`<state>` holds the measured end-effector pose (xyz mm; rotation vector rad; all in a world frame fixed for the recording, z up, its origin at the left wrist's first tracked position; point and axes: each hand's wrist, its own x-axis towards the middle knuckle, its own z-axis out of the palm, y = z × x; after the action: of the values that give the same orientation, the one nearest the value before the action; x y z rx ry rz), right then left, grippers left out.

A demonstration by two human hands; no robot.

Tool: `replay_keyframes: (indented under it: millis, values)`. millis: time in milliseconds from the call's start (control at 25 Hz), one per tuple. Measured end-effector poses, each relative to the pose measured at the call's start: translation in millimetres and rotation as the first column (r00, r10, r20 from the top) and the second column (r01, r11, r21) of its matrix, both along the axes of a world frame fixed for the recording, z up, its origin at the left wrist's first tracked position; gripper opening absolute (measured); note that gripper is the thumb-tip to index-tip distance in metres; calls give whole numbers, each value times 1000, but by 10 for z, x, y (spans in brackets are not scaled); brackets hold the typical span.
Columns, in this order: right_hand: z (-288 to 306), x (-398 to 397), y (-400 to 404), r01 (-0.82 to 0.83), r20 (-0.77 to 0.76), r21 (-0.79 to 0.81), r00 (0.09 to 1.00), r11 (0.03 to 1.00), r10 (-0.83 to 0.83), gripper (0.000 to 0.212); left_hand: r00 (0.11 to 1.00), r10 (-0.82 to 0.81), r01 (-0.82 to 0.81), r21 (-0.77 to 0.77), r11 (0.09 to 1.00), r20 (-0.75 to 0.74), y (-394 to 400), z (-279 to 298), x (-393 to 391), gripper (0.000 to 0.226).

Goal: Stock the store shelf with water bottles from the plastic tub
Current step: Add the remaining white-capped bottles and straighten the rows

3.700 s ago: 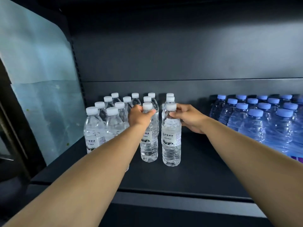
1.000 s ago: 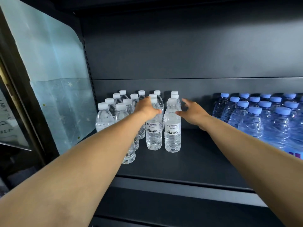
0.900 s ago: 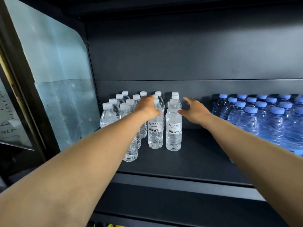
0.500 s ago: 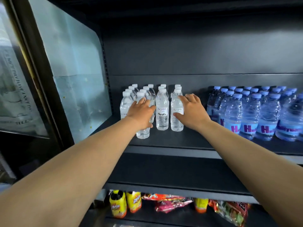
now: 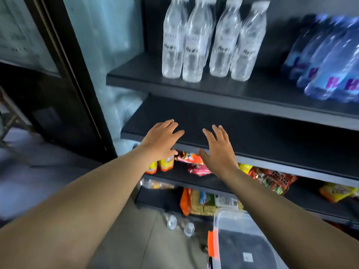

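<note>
Clear water bottles with white caps (image 5: 194, 39) stand in rows at the left end of the dark upper shelf (image 5: 223, 92). My left hand (image 5: 162, 141) and my right hand (image 5: 218, 150) hang in the air below that shelf, in front of the bare middle shelf (image 5: 272, 140). Both have spread fingers and hold nothing. The clear plastic tub (image 5: 223, 226) with an orange latch sits on the floor at the bottom right, partly behind my right forearm. Two small water bottles (image 5: 180, 225) stand on the floor to its left.
Blue-tinted water bottles (image 5: 330, 61) fill the right end of the upper shelf. Yellow jars (image 5: 165, 164) and snack packets (image 5: 272, 177) lie on the lower shelves. A dark glass door frame (image 5: 77, 84) stands at the left.
Both hands have come off the bottles and dropped below the upper shelf. My view has tilted down, bringing the lower shelves, the floor and the tub into sight.
</note>
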<state>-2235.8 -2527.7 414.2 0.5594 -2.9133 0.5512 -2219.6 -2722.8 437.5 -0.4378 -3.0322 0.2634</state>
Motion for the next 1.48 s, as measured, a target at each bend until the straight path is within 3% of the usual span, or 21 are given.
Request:
replay_keyframes:
  millis: [240, 440, 760, 1120, 1200, 1320, 1480]
  values:
    - [-1573, 147, -148, 3, 223, -39, 975, 999, 6, 64, 965, 119, -129, 29, 991, 232, -149, -1600, 245, 77]
    - [-2861, 356, -202, 224, 361, -125, 918, 967, -166, 66, 871, 244, -291, 49, 955, 425, -263, -2931, 591, 80]
    - [-5009, 661, -229, 417, 484, -20, 800, 909, -356, 71, 774, 312, -422, 82, 903, 551, -319, -5000, 650, 83]
    - [-6855, 489, 16, 759, 618, -63, 540, 648, -571, 80, 779, 255, -403, 146, 904, 573, -189, -6850, 377, 91]
    - [-7159, 372, 43, 787, 650, -100, 515, 609, -559, 81, 770, 249, -457, 236, 858, 587, -97, -7170, 208, 91]
    - [-7489, 206, 66, 772, 669, -192, 554, 606, -495, 77, 766, 256, -544, 382, 747, 590, 15, -7513, -9, 91]
    - [-7756, 127, 150, 777, 696, -218, 548, 591, -464, 59, 745, 201, -607, 521, 600, 635, 154, -7847, -173, 87]
